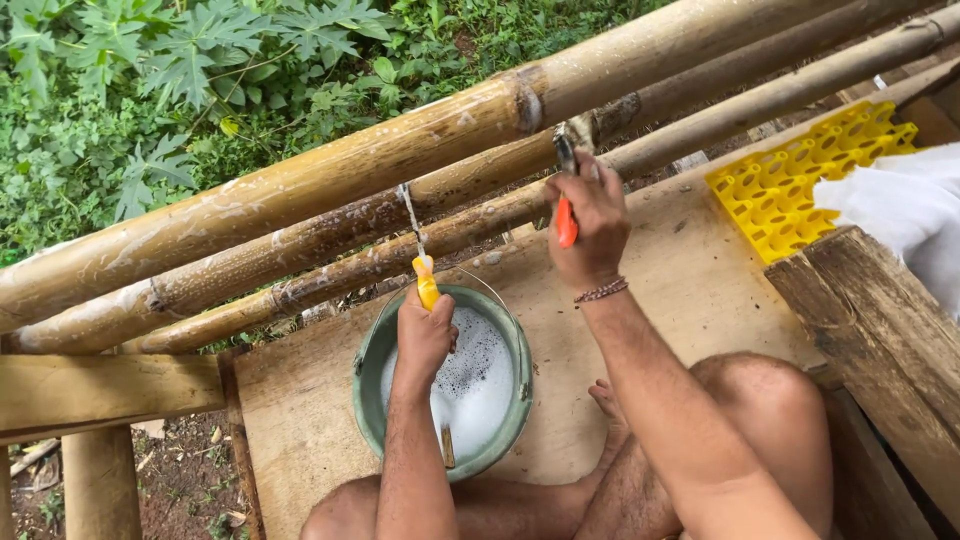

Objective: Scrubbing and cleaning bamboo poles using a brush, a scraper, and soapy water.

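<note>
Left hand (425,335) wraps the yellow handle (427,283), thin blade (410,220) rising from that grip to the wet bamboo pole (330,235). Right hand (592,225) clamps an orange-handled tool (566,222) against the same pole. Stiff, heavy, soapy-slick cane, I'd say; soapy bucket (372,352) just below the left grip.
</note>
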